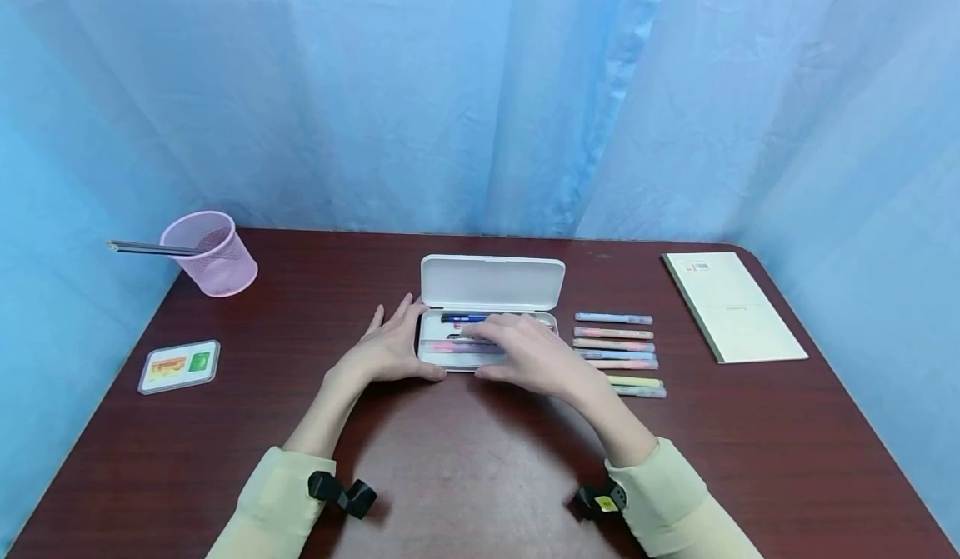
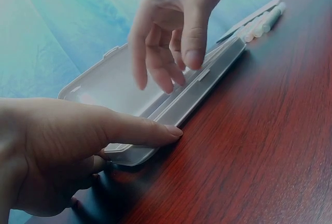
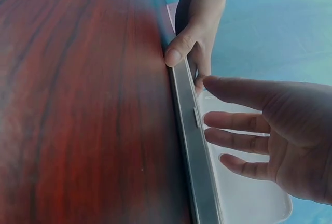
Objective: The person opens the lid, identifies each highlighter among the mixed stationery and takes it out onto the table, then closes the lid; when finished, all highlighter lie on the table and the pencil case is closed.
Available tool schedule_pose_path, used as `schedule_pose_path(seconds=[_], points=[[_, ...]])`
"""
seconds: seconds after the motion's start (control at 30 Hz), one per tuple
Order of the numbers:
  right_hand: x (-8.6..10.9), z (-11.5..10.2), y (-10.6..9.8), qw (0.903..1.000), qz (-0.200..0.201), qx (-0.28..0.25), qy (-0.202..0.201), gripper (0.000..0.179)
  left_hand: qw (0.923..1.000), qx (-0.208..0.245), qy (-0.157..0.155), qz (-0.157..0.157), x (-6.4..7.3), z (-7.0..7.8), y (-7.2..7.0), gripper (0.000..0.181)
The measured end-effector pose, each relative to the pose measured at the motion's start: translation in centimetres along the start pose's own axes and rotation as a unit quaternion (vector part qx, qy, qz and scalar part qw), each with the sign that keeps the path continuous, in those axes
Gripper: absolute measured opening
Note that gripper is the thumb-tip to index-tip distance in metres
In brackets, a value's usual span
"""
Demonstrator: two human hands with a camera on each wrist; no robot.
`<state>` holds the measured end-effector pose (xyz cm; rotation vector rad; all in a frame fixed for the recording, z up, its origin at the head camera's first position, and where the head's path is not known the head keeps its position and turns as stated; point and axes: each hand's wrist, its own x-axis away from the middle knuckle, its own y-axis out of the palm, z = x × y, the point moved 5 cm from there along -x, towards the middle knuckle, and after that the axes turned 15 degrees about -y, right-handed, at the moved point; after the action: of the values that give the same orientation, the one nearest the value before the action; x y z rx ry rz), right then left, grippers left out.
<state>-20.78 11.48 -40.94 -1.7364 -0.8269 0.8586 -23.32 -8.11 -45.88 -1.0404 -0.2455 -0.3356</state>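
A white pencil case stands with its lid raised at the middle of the table. My left hand holds its left end, the thumb along the front edge and the fingers at the far side. My right hand hovers over the tray, fingers loosely bent and apart from the thumb; in the right wrist view nothing shows between them. Inside the case lie a dark blue pen and a pen with a pink part. The right hand hides part of the contents.
Right of the case, several pastel pens lie in a row, a blue one farthest back. A cream notebook lies at the right. At the left are a pink mesh cup holding dark sticks and a small flat case.
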Motion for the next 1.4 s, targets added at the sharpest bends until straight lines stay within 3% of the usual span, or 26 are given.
schedule_pose_path(seconds=[0.73,1.4], points=[[0.35,-0.01,0.16,0.9992,-0.026,0.031,-0.002,0.033,1.0,0.002,0.001,0.0,0.13,0.0,0.03,0.108],[0.44,-0.09,0.31,0.9964,-0.021,0.081,-0.015,0.021,1.0,0.0,0.003,0.006,0.11,0.03,-0.16,0.107]])
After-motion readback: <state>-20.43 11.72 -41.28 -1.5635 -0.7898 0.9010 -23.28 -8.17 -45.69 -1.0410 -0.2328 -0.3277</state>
